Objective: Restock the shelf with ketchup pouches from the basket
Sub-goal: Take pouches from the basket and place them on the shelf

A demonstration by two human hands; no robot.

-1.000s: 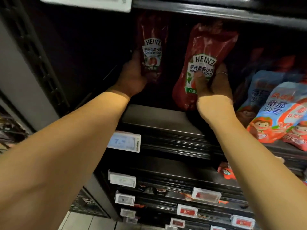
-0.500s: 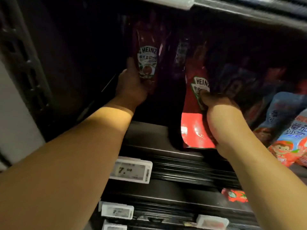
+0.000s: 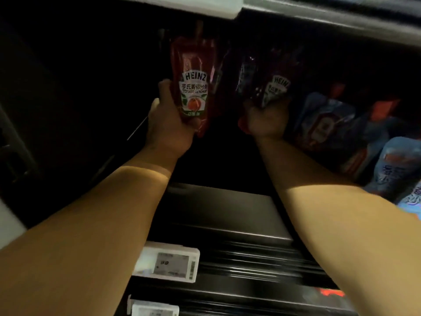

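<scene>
Both my arms reach deep into a dark shelf bay. My left hand [image 3: 167,124] grips a red Heinz ketchup pouch [image 3: 193,74] by its lower part and holds it upright, label facing me. My right hand [image 3: 264,120] grips the bottom of a second Heinz ketchup pouch [image 3: 273,87], which stands further back in shadow and leans slightly right. The two pouches are side by side, a small gap apart. The black shelf board [image 3: 218,208] lies below both hands. The basket is out of view.
Blue and red sauce pouches [image 3: 325,124] lean in a row to the right of my right hand. A white price tag [image 3: 169,262] hangs on the shelf's front rail, another [image 3: 152,310] below it. The upper shelf edge [image 3: 319,17] runs overhead. The bay's left side is dark.
My right hand has pushed its pouch deeper into the shelf, up beside the left one. My left hand still holds its pouch upright. The camera has moved closer and tilted upward.
</scene>
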